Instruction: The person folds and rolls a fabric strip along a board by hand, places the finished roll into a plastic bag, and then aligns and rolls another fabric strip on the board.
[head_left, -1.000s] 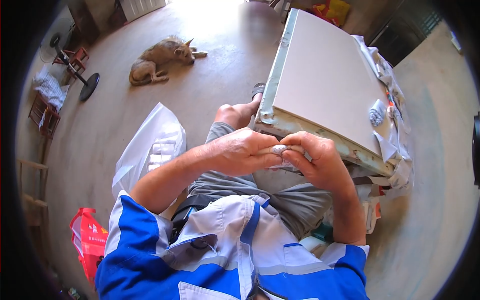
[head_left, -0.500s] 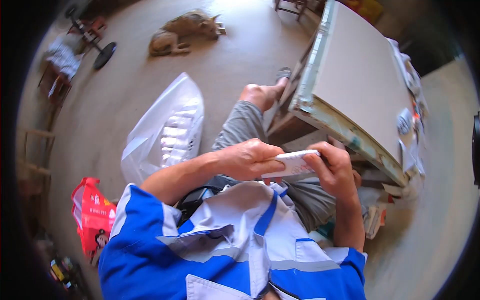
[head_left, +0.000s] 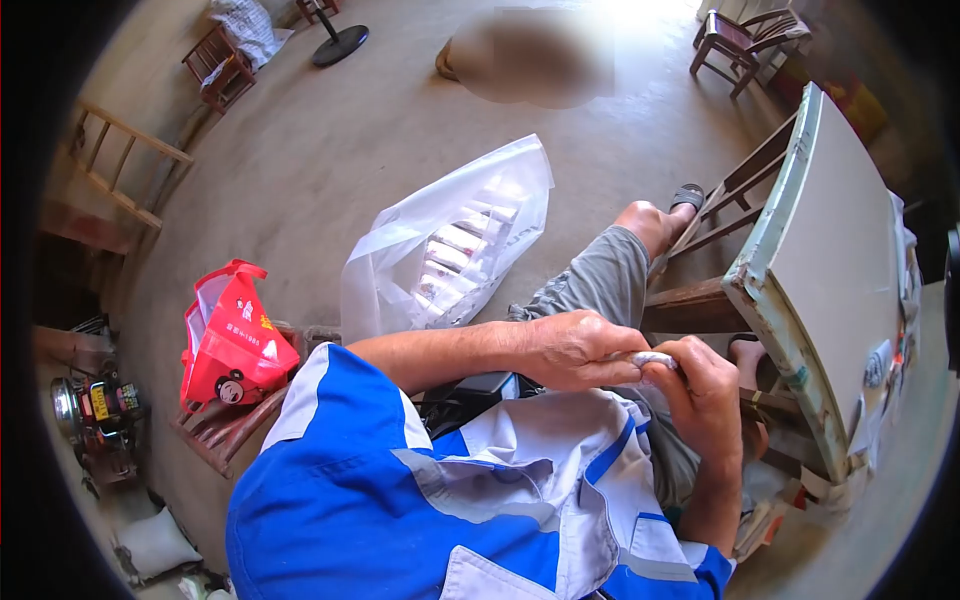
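Note:
My left hand (head_left: 588,350) and my right hand (head_left: 702,385) meet in front of my lap. Between them they grip a small white packet (head_left: 648,358), its ends covered by my fingers. Only a narrow side of it shows now; pink print was visible on its face earlier. To the left of my hands, a translucent white plastic bag (head_left: 385,270) stands open on the floor. Several similar white packs (head_left: 455,250) lie in a row inside it.
A red printed bag (head_left: 240,335) rests on a wooden stool (head_left: 225,435) at my left. The worn table (head_left: 830,290) is close on my right. Farther off are a wooden chair (head_left: 735,45), a round black stand (head_left: 340,45) and a blurred brown shape (head_left: 530,60).
My view has swung left, so the bags and table sit farther right. The packet has turned from showing its printed face to a narrow side, still in both hands.

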